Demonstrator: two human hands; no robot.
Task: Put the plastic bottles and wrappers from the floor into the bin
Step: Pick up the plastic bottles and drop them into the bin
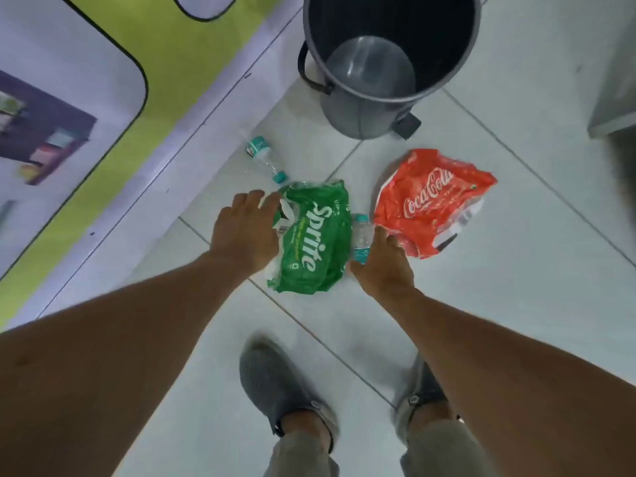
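A green Sprite wrapper (pixel 311 235) lies crumpled on the tiled floor. My left hand (pixel 246 232) hovers at its left edge with fingers spread, holding nothing. A small clear bottle with a teal cap (pixel 360 237) lies between the green wrapper and a red Coca-Cola wrapper (pixel 430 201). My right hand (pixel 382 266) reaches over the near end of that bottle, fingers apart; whether it touches is unclear. A second clear bottle with a teal cap (pixel 265 160) lies farther left. The grey bin (pixel 389 108) stands open beyond them, with nothing inside.
A wall with green and lilac graphics (pixel 103 132) runs along the left. A grey cabinet corner (pixel 616 101) sits at the right edge. My two grey shoes (pixel 272 383) stand on the tiles just behind the wrappers. The bin has a foot pedal (pixel 407 125).
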